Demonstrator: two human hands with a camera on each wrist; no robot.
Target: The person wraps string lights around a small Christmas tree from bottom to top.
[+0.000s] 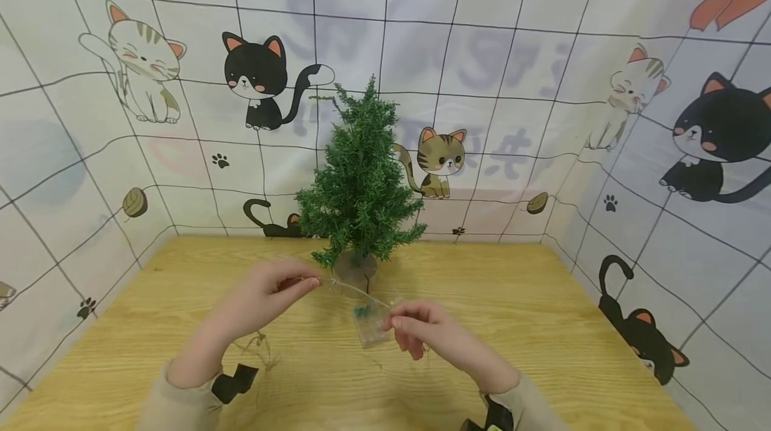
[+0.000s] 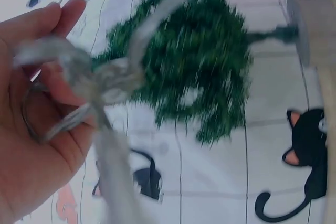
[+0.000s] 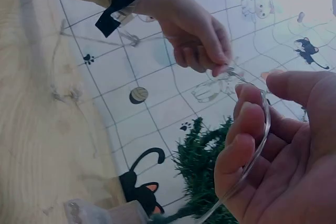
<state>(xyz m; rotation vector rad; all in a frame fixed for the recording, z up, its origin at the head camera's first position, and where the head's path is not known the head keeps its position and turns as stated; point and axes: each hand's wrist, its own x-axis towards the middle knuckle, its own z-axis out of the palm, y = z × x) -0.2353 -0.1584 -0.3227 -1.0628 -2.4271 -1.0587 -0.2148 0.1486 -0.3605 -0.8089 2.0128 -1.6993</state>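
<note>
Wire point(image 1: 362, 292), clear and thin, spans in front of the tree point(image 1: 361, 183) between left hand point(image 1: 274, 292) and right hand point(image 1: 432, 332), each grip closed to a fingertip pinch on it, best drawn lightly taut, with slack clear of the tree.

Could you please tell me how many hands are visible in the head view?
2: the left hand, at the lower left of the tree, and the right hand, at its lower right, both pinching the clear strand. No others show.
</note>
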